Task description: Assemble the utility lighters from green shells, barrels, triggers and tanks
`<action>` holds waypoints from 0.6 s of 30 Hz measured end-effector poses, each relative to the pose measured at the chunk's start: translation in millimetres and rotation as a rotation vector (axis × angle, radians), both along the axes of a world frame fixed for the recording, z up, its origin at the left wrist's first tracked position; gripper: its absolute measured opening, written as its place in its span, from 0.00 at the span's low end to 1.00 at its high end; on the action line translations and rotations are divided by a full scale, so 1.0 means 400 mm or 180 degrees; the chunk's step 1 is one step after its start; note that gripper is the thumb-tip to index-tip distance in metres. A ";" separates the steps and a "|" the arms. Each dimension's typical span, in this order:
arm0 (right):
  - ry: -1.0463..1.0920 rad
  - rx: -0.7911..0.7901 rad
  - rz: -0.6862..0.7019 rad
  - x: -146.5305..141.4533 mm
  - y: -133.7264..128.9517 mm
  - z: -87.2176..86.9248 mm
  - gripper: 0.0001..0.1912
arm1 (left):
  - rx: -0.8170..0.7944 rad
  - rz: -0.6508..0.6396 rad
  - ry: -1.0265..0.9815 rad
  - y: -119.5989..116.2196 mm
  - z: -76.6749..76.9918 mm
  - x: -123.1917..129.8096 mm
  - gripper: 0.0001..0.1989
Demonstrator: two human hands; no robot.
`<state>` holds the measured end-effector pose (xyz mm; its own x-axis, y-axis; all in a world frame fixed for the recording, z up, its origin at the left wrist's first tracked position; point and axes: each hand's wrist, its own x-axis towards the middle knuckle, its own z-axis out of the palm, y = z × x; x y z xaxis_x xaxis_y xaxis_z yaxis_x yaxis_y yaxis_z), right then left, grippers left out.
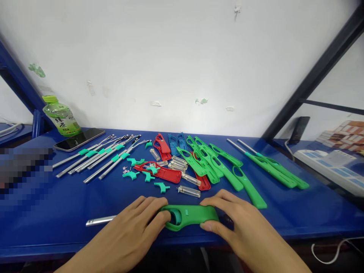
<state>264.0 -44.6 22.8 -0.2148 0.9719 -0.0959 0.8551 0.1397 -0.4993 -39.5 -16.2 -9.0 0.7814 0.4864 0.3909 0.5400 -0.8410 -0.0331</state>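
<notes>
Near the table's front edge lies a green gas lighter, its metal tube pointing left beneath my left hand. My left fingers close round the lighter's trigger-loop end, where a teal trigger shows inside the opening. At the other end, my right hand pinches the handle between thumb and fingers. Just beyond are clear fuel tanks, teal triggers and green handle shells. The part of the tube under my left palm is hidden.
Several metal tubes with wires lie at left, near a phone and a green bottle. Red shells and blue shells sit mid-table. Two green lighters with tubes rest at right. A white wall stands behind.
</notes>
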 end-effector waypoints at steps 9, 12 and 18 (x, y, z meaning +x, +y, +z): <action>-0.0335 0.0169 0.0055 0.004 -0.005 -0.003 0.16 | -0.0440 0.0317 -0.0381 0.002 -0.019 -0.008 0.25; -0.0326 0.0334 0.0093 0.010 -0.009 -0.008 0.16 | -0.0523 0.0542 -0.0541 -0.002 -0.018 -0.008 0.24; -0.0111 0.0614 0.0090 0.025 -0.011 -0.037 0.15 | -0.0480 0.0762 -0.0638 -0.001 -0.024 -0.003 0.30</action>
